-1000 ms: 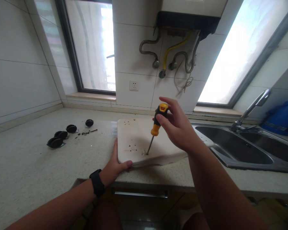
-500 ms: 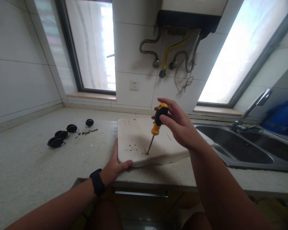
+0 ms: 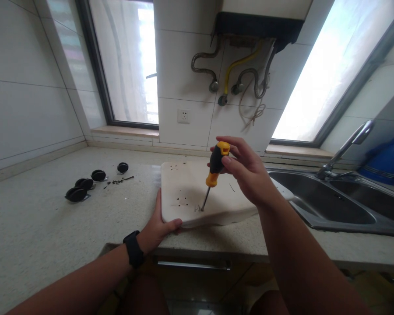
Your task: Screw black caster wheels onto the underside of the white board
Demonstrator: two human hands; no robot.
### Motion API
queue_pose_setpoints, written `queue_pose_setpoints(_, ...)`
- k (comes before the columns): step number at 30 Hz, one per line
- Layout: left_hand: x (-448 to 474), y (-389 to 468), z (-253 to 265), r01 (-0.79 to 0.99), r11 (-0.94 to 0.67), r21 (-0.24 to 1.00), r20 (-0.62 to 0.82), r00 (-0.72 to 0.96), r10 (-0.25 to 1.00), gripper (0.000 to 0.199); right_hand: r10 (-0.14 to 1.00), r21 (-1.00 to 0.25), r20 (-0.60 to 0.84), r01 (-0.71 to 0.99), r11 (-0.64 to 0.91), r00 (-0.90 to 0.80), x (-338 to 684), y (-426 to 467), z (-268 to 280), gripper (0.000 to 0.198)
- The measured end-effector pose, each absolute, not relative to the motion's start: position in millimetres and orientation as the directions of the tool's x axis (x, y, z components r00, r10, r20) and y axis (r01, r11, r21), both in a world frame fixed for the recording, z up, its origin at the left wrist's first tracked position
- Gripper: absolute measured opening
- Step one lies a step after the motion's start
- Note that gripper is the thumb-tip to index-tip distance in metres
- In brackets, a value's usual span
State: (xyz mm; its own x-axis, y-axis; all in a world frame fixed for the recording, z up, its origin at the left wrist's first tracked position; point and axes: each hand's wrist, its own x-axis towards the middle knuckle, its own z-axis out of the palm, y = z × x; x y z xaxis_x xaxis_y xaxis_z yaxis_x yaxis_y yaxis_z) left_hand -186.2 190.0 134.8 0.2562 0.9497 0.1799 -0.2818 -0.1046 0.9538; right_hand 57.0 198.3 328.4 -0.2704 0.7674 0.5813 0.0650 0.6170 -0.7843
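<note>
your right hand [image 3: 246, 175] holds the yellow-and-black screwdriver [image 3: 216, 159] by its handle, the shaft tilted and its tip meeting the white panel [image 3: 170, 186] close to the front edge. your left hand [image 3: 159, 225] grips the panel's near left corner, thumb along the edge. the panel lies on the speckled countertop [image 3: 52, 227], beside the steel sink [image 3: 325, 201]. four black casters [image 3: 98, 175] and loose screws [image 3: 118, 181] lie left of it.

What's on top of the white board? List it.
Small holes, dark marks and the tip of the screwdriver show on the white board; the left hand grips its near left corner. Whatever the right hand and forearm cover cannot be seen.
</note>
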Motion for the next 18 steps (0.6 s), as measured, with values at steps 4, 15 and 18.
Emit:
queue_pose_setpoints(4, -186.8, 190.0, 136.4, -0.272, -0.108, 0.956, 0.182, 0.264, 0.947, 0.131, 0.772, -0.832, 0.543, -0.088, 0.547, -0.331, 61.9, 200.1, 328.5, 0.039)
queue_pose_setpoints(15, -186.4, 192.2, 131.6, -0.278, -0.113, 0.954, 0.187, 0.255, 0.949, 0.131, 0.762, -0.756, 0.645, 0.104, 0.647, -0.051, 53.5, 204.7, 324.5, 0.035)
queue_pose_setpoints(18, -186.6, 191.8, 132.9, -0.268, -0.112, 0.957, 0.181, 0.251, 0.951, 0.130, 0.794, -0.805, 0.588, -0.020, 0.592, -0.152, 57.3, 204.7, 326.5, 0.033)
